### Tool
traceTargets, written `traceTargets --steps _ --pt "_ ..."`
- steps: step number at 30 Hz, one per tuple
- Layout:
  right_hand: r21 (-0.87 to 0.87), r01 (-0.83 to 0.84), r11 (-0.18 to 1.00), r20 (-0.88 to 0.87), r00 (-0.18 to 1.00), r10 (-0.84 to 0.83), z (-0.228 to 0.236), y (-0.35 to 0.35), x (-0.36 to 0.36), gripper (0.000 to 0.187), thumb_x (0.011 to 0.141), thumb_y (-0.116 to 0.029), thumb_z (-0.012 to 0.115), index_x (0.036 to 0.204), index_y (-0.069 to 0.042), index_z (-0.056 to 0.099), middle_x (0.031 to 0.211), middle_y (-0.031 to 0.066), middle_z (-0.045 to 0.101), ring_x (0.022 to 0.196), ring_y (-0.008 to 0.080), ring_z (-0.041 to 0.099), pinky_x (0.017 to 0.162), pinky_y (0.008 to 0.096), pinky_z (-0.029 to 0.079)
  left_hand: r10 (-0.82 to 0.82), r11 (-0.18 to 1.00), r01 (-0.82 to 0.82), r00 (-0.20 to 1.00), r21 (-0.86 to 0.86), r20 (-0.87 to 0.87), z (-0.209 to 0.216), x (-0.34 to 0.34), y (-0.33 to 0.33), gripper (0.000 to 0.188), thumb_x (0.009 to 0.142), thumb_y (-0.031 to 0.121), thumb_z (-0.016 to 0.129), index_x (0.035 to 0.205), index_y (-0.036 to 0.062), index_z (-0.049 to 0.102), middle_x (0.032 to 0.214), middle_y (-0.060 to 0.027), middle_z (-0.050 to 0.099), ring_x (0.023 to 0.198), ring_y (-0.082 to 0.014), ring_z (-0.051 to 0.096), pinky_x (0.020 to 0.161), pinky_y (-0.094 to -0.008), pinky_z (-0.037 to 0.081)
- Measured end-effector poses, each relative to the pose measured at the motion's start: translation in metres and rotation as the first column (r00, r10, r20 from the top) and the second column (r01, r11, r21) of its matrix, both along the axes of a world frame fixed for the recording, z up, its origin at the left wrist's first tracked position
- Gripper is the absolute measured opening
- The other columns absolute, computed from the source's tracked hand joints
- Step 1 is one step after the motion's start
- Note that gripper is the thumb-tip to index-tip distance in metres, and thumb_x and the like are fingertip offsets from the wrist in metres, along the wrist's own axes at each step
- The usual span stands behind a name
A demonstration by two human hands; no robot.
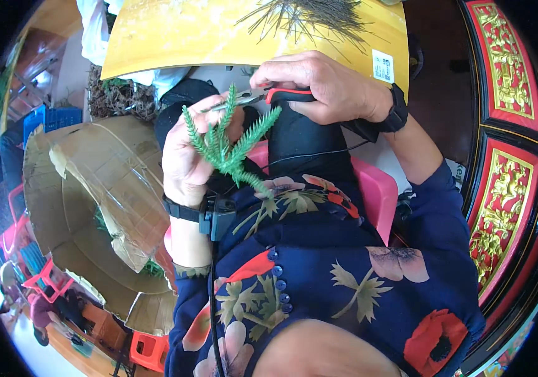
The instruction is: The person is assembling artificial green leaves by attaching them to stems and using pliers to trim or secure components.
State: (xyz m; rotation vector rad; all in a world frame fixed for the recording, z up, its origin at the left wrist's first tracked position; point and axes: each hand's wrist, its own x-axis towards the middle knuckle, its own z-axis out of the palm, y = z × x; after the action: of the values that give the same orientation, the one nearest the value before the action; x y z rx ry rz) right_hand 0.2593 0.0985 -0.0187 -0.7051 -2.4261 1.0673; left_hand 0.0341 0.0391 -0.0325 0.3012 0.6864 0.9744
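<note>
My left hand (181, 151) is closed on a green artificial fir sprig (224, 154) with several needle-covered branches, held over my lap. Its stem trails toward my flowered shirt. My right hand (335, 88) grips pliers (291, 95) with red and black handles. Their metal jaws reach left to the fingertips of my left hand, just behind the sprig's upper branches. Exactly what the jaws touch is too small to tell. Beyond my hands, a heap of thin dark wire stems (319, 16) lies on the yellow tabletop (175, 38).
An open, torn cardboard box (102, 169) stands to my left with green sprigs inside. Behind it are a brown tangled bundle (121, 100) and a blue crate (55, 117). I sit on a pink seat (379, 198). Red and gold carved panels (507, 63) line the right side.
</note>
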Motion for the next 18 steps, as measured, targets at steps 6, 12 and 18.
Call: traceTargets --steps 6,12,18 --pt "-0.060 0.218 0.974 0.209 0.957 -0.201 0.013 -0.028 -0.004 0.032 0.074 -0.001 0.058 0.106 -0.001 0.057 0.095 0.0191 0.062 0.076 0.0358 0.059 0.069 0.0365 0.047 0.337 0.859 0.079 0.657 0.506 -0.674 -0.001 0.004 0.001 0.010 0.083 0.007 0.064 0.088 -0.0018 0.066 0.080 0.0000 0.053 0.072 -0.0089 0.050 0.066 -0.0246 0.040" --pt "0.094 0.267 0.959 0.134 0.951 -0.278 0.009 -0.028 -0.003 0.036 0.074 -0.003 0.060 0.109 -0.002 0.056 0.100 0.0187 0.061 0.084 0.0354 0.059 0.076 0.0376 0.048 0.402 0.821 0.030 0.678 0.570 -0.615 -0.003 0.004 0.001 0.008 0.083 0.004 0.063 0.088 -0.0013 0.066 0.081 0.0007 0.053 0.069 -0.0075 0.049 0.064 -0.0218 0.039" --pt "0.261 0.142 0.955 0.054 0.985 -0.161 -0.002 -0.005 0.002 0.039 0.072 -0.005 0.062 0.111 -0.004 0.057 0.104 0.0167 0.060 0.095 0.0335 0.057 0.081 0.0373 0.047 0.108 0.941 0.018 0.931 0.339 -0.348 -0.002 -0.005 -0.001 0.012 0.085 0.009 0.061 0.088 -0.0018 0.062 0.078 -0.0019 0.053 0.071 -0.0099 0.050 0.066 -0.0236 0.039"
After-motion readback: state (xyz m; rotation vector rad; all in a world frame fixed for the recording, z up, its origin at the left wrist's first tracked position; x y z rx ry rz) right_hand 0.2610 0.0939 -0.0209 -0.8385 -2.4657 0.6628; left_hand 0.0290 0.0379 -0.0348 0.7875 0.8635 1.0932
